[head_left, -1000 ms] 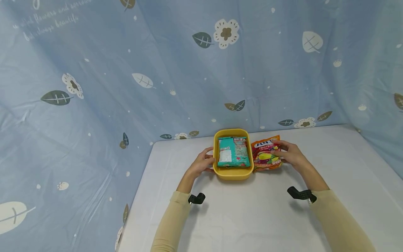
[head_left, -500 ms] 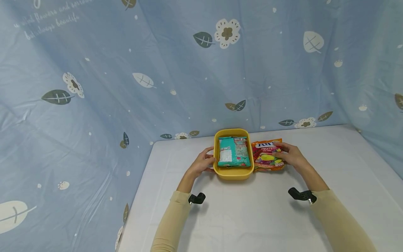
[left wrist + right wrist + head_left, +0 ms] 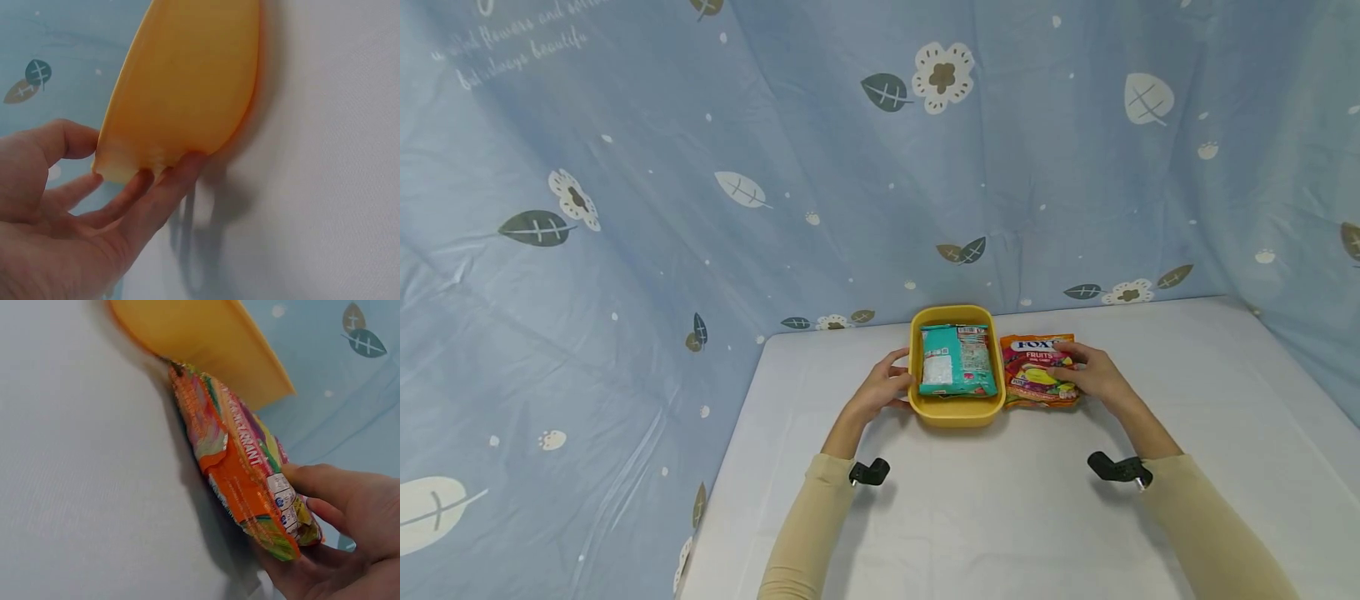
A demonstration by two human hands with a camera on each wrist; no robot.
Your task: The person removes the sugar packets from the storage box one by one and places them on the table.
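Observation:
A yellow plastic container [image 3: 957, 418] stands near the back of the table with a teal plastic packet [image 3: 955, 360] lying in it. At its left side is my left hand [image 3: 877, 389]; the extended fingertips touch the outer wall and rim, seen close up in the left wrist view. My right hand [image 3: 1093, 372] pinches the right edge of an orange and red Fox's Fruits candy bag [image 3: 1033, 372]. The bag is beside the container on its right, with one end right at the yellow wall in the right wrist view. Some fingers are hidden under the bag.
A white cloth [image 3: 1000, 517] covers the table. Blue patterned curtain [image 3: 850, 167] hangs along the back and left side, close behind the container. Black wrist cameras [image 3: 869, 472] sit on both wrists.
The candy bag has turned level and come down slightly, shifting a little right along the container's side with my right hand. My left hand, the container and the teal packet stay put.

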